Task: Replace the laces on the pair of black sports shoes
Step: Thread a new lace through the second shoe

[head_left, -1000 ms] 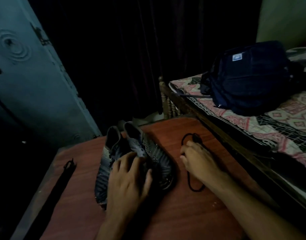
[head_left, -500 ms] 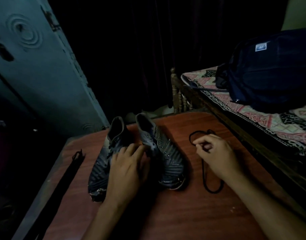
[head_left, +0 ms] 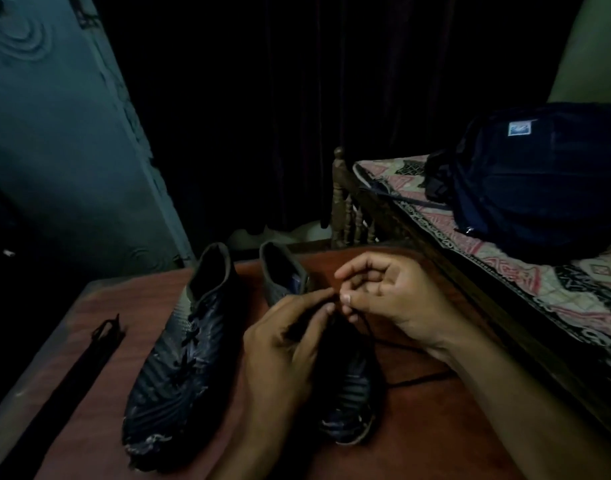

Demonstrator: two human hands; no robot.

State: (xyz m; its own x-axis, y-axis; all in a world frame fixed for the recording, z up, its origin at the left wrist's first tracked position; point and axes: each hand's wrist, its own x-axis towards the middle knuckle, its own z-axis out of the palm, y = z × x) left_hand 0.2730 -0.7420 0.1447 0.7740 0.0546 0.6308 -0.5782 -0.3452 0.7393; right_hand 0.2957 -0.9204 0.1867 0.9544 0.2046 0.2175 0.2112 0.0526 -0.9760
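Hands (head_left: pixel 335 306) have met above the right shoe (head_left: pixel 349 403), both pinching the lace (head_left: pixel 414 380).

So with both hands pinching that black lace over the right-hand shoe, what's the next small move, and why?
Probably feed the lace tip into an eyelet of the right shoe. Both the left hand and right hand pinch the black lace just above it, its tail trailing on the table, while the left shoe already looks laced.

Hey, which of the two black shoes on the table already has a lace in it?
The left black patterned sports shoe: dark lace crosses show down its front. The right black shoe sits partly hidden under both hands, which pinch a black lace.
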